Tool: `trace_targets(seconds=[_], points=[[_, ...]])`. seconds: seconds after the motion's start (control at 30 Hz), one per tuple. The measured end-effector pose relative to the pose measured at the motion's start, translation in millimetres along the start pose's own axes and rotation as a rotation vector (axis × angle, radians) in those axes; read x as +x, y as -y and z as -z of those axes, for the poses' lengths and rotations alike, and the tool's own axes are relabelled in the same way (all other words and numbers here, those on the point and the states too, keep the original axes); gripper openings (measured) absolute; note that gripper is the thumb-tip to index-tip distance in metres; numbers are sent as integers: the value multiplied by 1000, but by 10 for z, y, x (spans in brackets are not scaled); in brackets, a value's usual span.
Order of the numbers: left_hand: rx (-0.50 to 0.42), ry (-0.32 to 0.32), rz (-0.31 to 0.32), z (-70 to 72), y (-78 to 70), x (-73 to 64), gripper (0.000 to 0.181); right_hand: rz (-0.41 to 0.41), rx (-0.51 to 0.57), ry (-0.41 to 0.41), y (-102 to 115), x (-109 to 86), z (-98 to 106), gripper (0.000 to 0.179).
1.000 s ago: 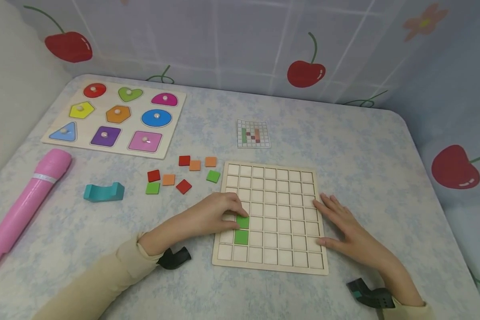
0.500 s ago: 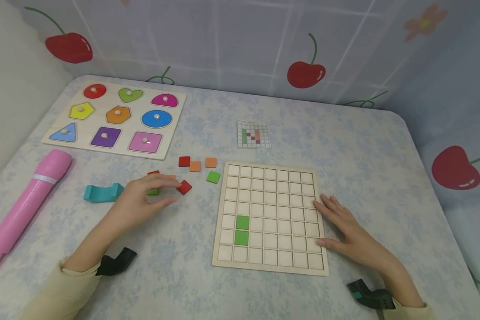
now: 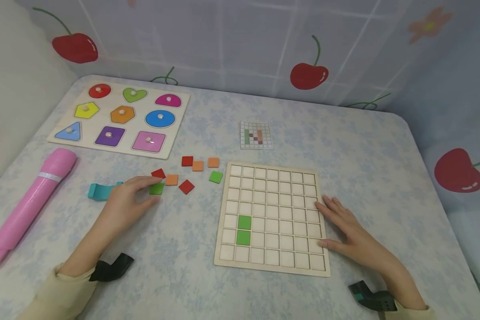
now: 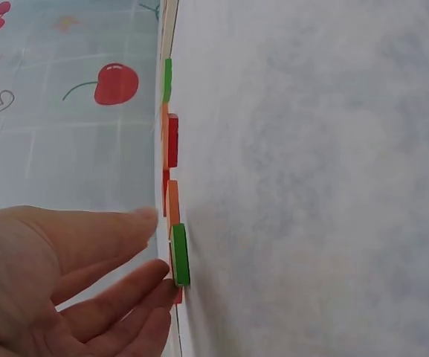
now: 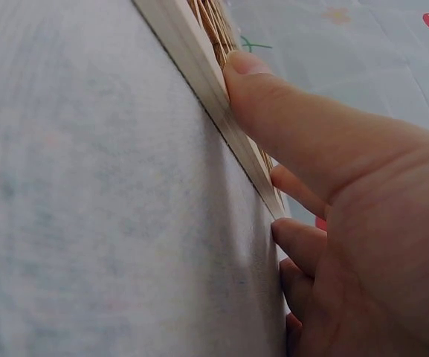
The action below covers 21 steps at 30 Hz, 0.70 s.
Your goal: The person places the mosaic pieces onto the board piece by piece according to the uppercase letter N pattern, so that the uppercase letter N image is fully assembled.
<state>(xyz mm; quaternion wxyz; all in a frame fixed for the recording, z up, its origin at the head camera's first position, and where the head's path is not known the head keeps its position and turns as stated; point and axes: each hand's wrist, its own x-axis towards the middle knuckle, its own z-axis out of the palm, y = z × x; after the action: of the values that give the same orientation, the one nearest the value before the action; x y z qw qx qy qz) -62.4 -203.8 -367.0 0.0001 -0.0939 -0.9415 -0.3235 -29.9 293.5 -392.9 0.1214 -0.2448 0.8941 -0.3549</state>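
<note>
My left hand (image 3: 124, 206) is at the left of the loose tiles, thumb and fingers apart. Its fingertips are by a green tile (image 3: 156, 189) lying on the table; in the left wrist view they reach this green tile (image 4: 181, 254), and whether they touch it I cannot tell. A red tile (image 3: 158, 173) is partly behind the fingers. On the wooden grid board (image 3: 272, 271), two green tiles (image 3: 244, 230) fill neighbouring cells in the second column. My right hand (image 3: 352, 238) rests along the board's right edge with fingers spread, its thumb (image 5: 273, 100) touching the rim.
Other orange, red and green tiles (image 3: 216, 177) lie left of the board. Behind it is a small pattern card (image 3: 256, 135). A knob puzzle (image 3: 168, 149), a pink toy microphone (image 3: 34, 206) and a teal block (image 3: 100, 192) are at the left.
My left hand has left the green tile on the board and moved left to the loose tiles, then slightly back to the green one. My right hand stays at the board's edge.
</note>
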Motion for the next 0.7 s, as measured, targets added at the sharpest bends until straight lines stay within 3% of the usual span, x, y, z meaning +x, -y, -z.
trace_targets(seconds=[0.5,0.7], points=[[-18,72,-28,-74,-56,80,36,10,-12,-5,5,0,0,83],[-63,74,-63,-145,-160,154,36,7,-17,-4,0,8,-2,83]])
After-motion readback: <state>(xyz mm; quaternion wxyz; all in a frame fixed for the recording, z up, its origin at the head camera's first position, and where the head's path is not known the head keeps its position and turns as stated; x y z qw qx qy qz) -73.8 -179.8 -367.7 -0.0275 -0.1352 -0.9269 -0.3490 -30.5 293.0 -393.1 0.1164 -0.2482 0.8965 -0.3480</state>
